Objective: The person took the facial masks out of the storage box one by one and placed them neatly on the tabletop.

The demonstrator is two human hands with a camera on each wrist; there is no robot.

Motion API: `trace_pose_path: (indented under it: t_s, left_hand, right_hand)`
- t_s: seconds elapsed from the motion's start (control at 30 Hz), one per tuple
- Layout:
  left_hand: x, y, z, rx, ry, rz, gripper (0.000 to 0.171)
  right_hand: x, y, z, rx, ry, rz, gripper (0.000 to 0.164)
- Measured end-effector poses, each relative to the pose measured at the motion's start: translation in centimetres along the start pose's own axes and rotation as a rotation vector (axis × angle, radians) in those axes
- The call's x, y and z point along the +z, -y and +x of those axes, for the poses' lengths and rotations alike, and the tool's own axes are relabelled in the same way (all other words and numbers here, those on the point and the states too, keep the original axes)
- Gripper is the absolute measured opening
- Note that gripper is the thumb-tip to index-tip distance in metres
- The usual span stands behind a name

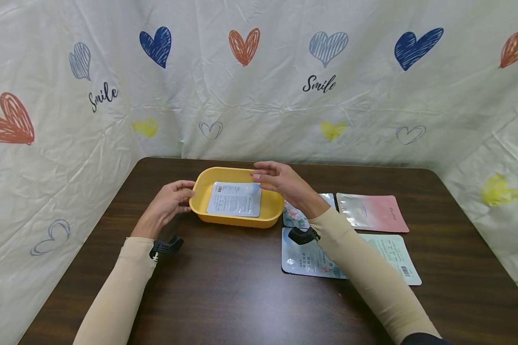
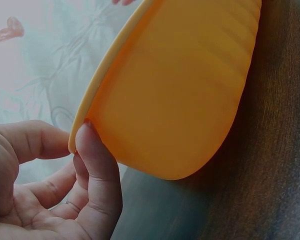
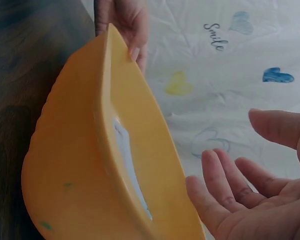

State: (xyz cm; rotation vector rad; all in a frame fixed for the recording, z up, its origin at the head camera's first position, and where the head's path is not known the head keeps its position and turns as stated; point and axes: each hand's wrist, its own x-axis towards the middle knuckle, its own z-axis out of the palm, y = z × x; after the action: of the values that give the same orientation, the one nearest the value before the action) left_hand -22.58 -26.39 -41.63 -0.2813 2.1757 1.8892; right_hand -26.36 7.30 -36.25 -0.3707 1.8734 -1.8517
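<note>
A yellow plastic basin (image 1: 237, 221) stands near the back of the table. Inside it lies a pale blue sheet mask packet (image 1: 234, 199), printed side up. At the basin's left end my left hand (image 1: 169, 203) pinches the rim; the left wrist view shows the thumb (image 2: 97, 165) against the outer wall and a finger at the rim's edge. Over the right end of the basin hovers my right hand (image 1: 282, 182), its fingers spread and loosely bent with nothing between them. Seen from the right wrist, those fingertips (image 3: 210, 162) are beside the rim, above the packet.
To the right of the basin lie more flat packets: a floral blue one (image 1: 297, 218), a silver and pink one (image 1: 373, 212), a light blue one (image 1: 306, 256) and a mint green one (image 1: 393, 256). My right forearm crosses over them. A white curtain (image 1: 259, 86) with hearts hangs behind the table.
</note>
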Motion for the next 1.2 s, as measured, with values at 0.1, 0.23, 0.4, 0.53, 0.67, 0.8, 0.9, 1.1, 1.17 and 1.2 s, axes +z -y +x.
trace_pose_path:
  t_s: [0.1, 0.23, 0.4, 0.53, 0.67, 0.8, 0.9, 1.1, 1.17, 1.2]
  left_hand:
    - [0.0, 0.1, 0.0, 0.002, 0.002, 0.000, 0.046]
    - [0.0, 0.1, 0.0, 0.006, 0.007, -0.001, 0.045]
    - [0.0, 0.1, 0.0, 0.008, 0.010, 0.002, 0.046]
    - [0.0, 0.1, 0.1, 0.009, 0.009, 0.005, 0.045]
    - [0.0, 0.2, 0.2, 0.009, 0.003, 0.003, 0.044]
    - [0.0, 0.2, 0.2, 0.006, 0.009, 0.007, 0.046]
    - [0.0, 0.2, 0.1, 0.004, 0.015, 0.004, 0.047]
    - [0.0, 0.1, 0.1, 0.001, 0.026, -0.018, 0.048]
    - [-0.1, 0.1, 0.1, -0.004, 0.024, -0.019, 0.048]
    - [-0.1, 0.0, 0.1, -0.006, 0.023, -0.018, 0.048]
  right_hand:
    - [0.3, -0.3, 0.4, 0.005, -0.002, -0.018, 0.053]
    - [0.8, -0.5, 0.8, 0.017, -0.016, -0.047, 0.057]
    - [1.5, -0.7, 1.0, 0.057, -0.060, -0.072, 0.060]
    - [2.0, -0.9, 1.5, 0.102, -0.102, -0.106, 0.060]
    - [2.6, -1.7, 2.2, 0.133, -0.137, -0.140, 0.057]
    - [3.1, -2.5, 2.7, 0.173, -0.150, -0.152, 0.052]
    - [3.4, -2.6, 2.9, 0.207, -0.155, -0.149, 0.047]
    - [3.9, -2.3, 2.8, 0.243, -0.179, -0.113, 0.041]
    - [4.1, -2.3, 2.7, 0.235, -0.198, -0.097, 0.040]
    - [4.1, -2.2, 2.6, 0.226, -0.210, -0.091, 0.039]
